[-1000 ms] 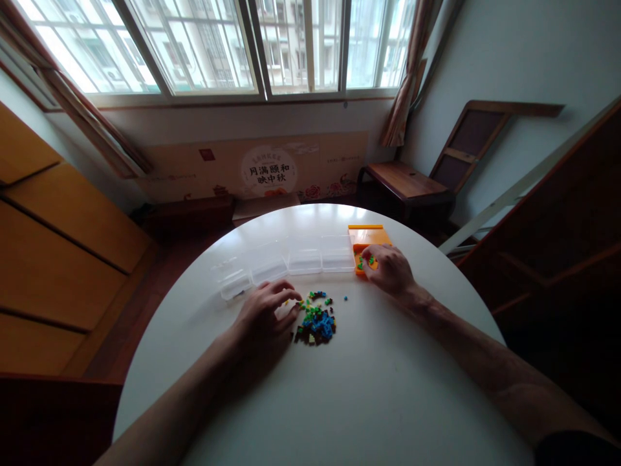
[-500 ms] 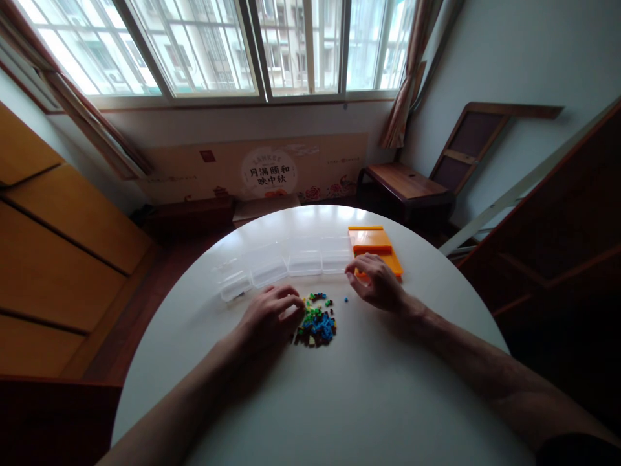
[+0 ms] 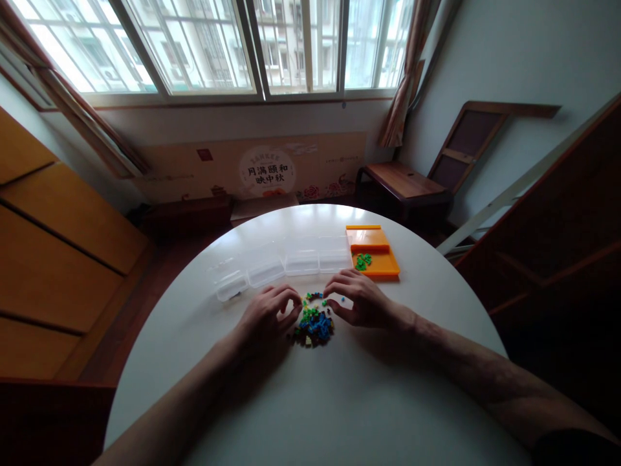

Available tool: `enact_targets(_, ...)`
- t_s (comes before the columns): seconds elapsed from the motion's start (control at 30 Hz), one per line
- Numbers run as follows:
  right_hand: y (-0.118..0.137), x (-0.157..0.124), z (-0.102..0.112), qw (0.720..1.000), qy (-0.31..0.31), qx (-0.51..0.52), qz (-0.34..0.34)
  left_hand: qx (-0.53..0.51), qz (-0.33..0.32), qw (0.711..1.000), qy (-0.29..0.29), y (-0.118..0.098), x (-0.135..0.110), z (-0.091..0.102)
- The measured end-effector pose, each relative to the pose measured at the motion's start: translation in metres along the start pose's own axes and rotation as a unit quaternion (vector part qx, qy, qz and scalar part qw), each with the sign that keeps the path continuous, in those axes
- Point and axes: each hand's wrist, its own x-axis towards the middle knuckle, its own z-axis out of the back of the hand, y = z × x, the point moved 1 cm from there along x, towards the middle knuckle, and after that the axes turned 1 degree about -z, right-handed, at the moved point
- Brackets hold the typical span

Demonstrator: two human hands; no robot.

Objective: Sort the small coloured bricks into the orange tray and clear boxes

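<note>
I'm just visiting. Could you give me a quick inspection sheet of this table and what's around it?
Surface: round white table.
Things in hand: pile of small coloured bricks; green pieces in orange tray.
Clutter: row of clear boxes behind the pile.
Hands: left hand and right hand flank the pile, fingers curled at its edges; grip unclear.
Cables: nothing seen.
Surroundings: windows, wooden chair, wooden cabinet.
</note>
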Motion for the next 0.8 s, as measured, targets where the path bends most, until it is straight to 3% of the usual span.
enact_targets(0.8, 0.0010, -0.0013, -0.0072, 0.999, 0.037, 0.022, 0.026, -0.051, -0.021, 0.998, -0.030, -0.0110, 0.0071, -0.0019)
